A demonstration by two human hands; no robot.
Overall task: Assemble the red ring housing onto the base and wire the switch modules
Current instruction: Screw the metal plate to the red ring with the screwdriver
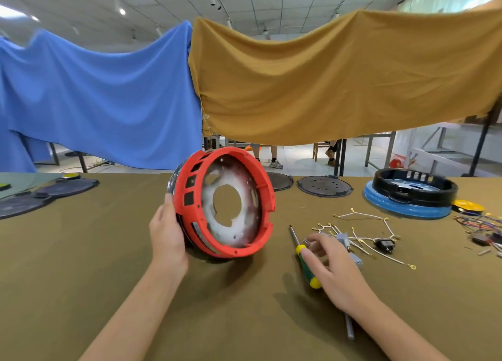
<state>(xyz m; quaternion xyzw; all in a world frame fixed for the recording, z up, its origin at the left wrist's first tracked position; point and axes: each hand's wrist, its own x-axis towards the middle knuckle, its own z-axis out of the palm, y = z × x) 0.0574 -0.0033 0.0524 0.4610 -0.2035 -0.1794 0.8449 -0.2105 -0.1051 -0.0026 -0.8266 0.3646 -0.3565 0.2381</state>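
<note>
The red ring housing (267, 195) stands tilted on its edge on the olive table, its open side facing me. Inside it sits the pale metal base (225, 224) with a round centre hole. My left hand (165, 235) grips the ring's left side. My right hand (334, 268) lies over the green-and-yellow screwdriver (305, 265), fingers bent, tips by a small metal piece; a pinch is unclear. Just beyond the fingers lie a grey switch module (343, 238), a black switch module (384, 244) and white wires (364, 219) with gold terminals.
A black ring on a blue base (407, 197) stands at the right rear, with a yellow disc (468, 205) and a tangle of coloured wires (478, 224) beside it. Dark round plates (324, 186) lie behind. A grey rod (350, 330) lies under my right wrist.
</note>
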